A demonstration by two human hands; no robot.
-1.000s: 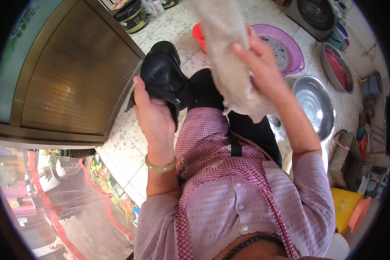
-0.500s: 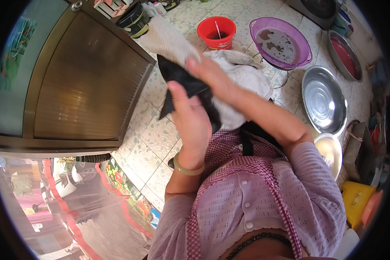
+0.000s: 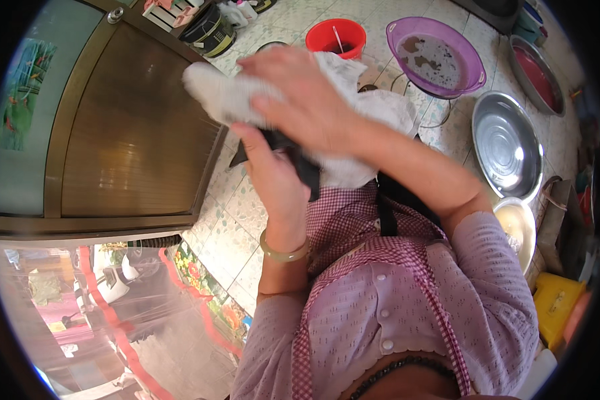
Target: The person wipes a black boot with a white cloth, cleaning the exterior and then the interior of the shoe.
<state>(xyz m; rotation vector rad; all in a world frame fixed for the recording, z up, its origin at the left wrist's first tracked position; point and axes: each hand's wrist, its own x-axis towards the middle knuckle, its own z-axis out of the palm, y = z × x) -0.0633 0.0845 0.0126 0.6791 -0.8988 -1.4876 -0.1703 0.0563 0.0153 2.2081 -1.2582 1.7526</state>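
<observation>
Since half a second ago, the right hand [image 3: 300, 100] has shifted up and to the left, and the near end of the white cloth [image 3: 223, 95] has swung farther left with it. Biggest in view is the brown-framed door [image 3: 143, 133] on the left, standing on the pale tiled floor [image 3: 227, 230], with a clear plastic sheet [image 3: 173, 333] edged in red strips below it. To the right are a shiny metal basin [image 3: 507, 150], then a purple basin [image 3: 440, 89] holding murky liquid, and a smaller red bucket [image 3: 321, 30]. White fabric [image 3: 350, 170] spreads over the lap. Above it, the black boot [image 3: 307, 175] sits in the left hand [image 3: 280, 183], whose fingers are curled around it, thumb up. The right hand is partly open, cupped over the cloth above the boot; blur hides how firmly it grips. Smallest is a pale bangle [image 3: 283, 252] on the left wrist.
</observation>
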